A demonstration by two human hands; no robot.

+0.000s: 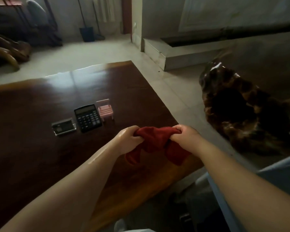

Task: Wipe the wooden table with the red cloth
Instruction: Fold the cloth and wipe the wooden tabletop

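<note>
Two sets of fingers are curled tight on the red cloth: your left hand bunches one end, your right hand the other, its loose folds drooping between and below them above the worktop. It looks soft, light and limp, so gather it into a pad under one palm. Just beyond your fingers sit a calculator, a pink toy chair and a clear stand.

No legible text; calculator keys too blurred.
</note>
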